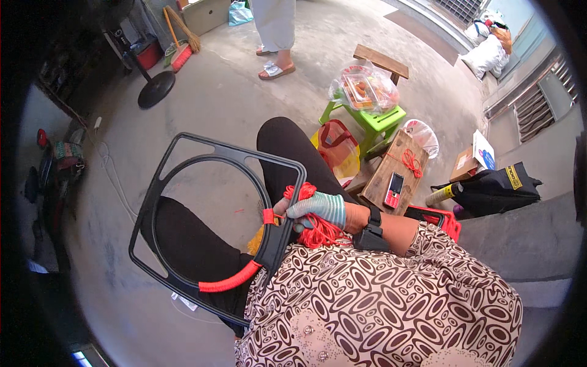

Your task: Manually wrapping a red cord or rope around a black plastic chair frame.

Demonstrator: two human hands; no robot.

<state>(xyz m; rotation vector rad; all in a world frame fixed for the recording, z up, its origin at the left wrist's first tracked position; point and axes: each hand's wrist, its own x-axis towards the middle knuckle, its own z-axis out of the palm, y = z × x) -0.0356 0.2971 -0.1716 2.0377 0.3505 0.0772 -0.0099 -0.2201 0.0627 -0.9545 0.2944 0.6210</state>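
My right hand (319, 209), in a pale glove with green stripes and bare fingertips, closes around a bundle of red cord (321, 231). Its thumb and fingertips meet the side of a black frame (160, 177), squarish with a round ring inside, which rests tilted over my legs. Red cord is wound tightly along the lower part of the ring (229, 278), and a short red band (268, 216) sits higher up, beside my fingers. A dark strapped device (371, 234) is on my right wrist. My left hand does not show.
On my right a wooden bench (382, 183) carries a red phone (394, 191) and loose red cord (411, 163). Beyond are a green stool (374, 125) with bagged food and a red-yellow bag (337, 150). A person (274, 30) stands ahead. A fan base (156, 90) stands far left.
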